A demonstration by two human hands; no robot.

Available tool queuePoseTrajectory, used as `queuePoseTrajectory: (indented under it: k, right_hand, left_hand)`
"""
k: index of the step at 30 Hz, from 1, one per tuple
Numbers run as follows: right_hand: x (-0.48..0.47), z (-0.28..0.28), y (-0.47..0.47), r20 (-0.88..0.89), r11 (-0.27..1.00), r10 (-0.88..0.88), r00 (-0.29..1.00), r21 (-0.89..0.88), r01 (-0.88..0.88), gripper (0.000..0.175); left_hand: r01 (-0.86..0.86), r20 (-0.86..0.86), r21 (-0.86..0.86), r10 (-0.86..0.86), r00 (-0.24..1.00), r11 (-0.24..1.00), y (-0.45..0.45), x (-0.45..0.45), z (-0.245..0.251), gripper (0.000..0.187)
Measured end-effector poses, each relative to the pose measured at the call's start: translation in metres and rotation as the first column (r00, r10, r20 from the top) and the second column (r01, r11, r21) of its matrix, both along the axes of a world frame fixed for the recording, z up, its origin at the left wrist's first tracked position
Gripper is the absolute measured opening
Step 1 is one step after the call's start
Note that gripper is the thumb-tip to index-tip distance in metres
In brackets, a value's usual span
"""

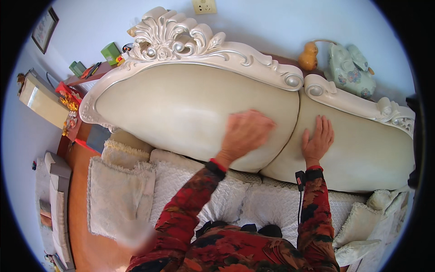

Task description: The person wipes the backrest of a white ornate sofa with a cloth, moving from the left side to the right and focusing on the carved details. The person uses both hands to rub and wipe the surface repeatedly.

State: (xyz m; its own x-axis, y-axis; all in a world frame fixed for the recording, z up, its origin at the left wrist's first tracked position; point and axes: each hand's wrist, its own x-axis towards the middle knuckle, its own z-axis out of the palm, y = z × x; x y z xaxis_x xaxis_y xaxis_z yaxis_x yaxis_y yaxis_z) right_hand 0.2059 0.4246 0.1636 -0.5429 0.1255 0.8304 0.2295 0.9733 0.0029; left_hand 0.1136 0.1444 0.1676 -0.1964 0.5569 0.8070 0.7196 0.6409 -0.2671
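Before me stands a sofa with a cream leather backrest (pixel 176 98), topped by a carved frame (pixel 234 52) in off-white with silver touches. Motion blurs my left hand (pixel 248 134) over the right part of the large back panel. Its fingers look curled, and I cannot tell whether anything is in them. My right hand (pixel 317 142) rests palm down on the smaller right panel (pixel 360 153), just right of the seam, with thumb and fingers apart. Below both arms spreads a white quilted seat cover (pixel 231 200).
Fringed cushions (pixel 115 193) lie at the left, and more pillows (pixel 360 221) at the right end. Behind the backrest stand a gourd (pixel 308 56) and a pale floral ceramic piece (pixel 353 73). A green box (pixel 110 53) sits on a shelf; a wall socket (pixel 204 6) is above.
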Motion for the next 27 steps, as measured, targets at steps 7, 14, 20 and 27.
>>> queuePoseTrajectory:
  k: [7, 14, 20, 27]
  right_hand:
    - [-0.002, 0.001, -0.003, 0.000, 0.999, -0.040, 0.999, 0.009, 0.040, 0.061]
    - [-0.004, 0.002, -0.006, -0.020, 0.999, -0.032, 0.999, 0.012, 0.032, 0.061]
    - [-0.001, 0.001, 0.000, 0.024, 1.000, -0.028, 0.999, 0.003, 0.028, 0.061]
    - [-0.002, 0.000, -0.001, 0.014, 1.000, -0.024, 1.000, 0.003, 0.024, 0.060]
  left_hand:
    - [-0.278, 0.051, 0.433, 0.285, 0.957, 0.857, -0.202, -0.114, 0.011, 0.054]
    - [-0.373, 0.225, 0.422, 0.303, 0.926, 0.827, -0.091, -0.067, 0.028, 0.052]
    - [0.099, 0.148, 0.265, -0.142, 0.979, 0.959, 0.052, 0.021, 0.031, 0.040]
    - [-0.140, 0.272, 0.213, 0.079, 0.959, 0.967, -0.085, -0.060, 0.062, 0.035]
